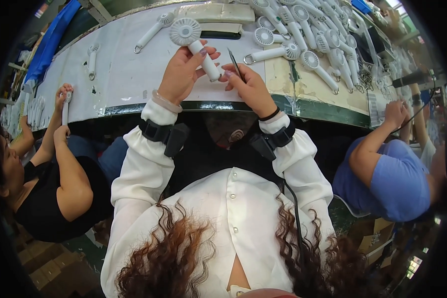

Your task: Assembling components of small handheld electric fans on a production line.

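Observation:
My left hand (181,72) grips the handle of a white handheld fan (192,40), its round head pointing away over the white table (119,74). Just to the right of it, my right hand (248,85) holds a thin dark pointed tool (234,63) upright, with its thumb touching the lower end of the fan's handle. Both hands hover above the table's near edge.
Several white fans lie heaped at the far right (308,35); two lie at the far left (153,31). A person in black (59,188) on the left holds a fan. A person in blue (392,174) works on the right. Cardboard boxes sit on the floor (377,233).

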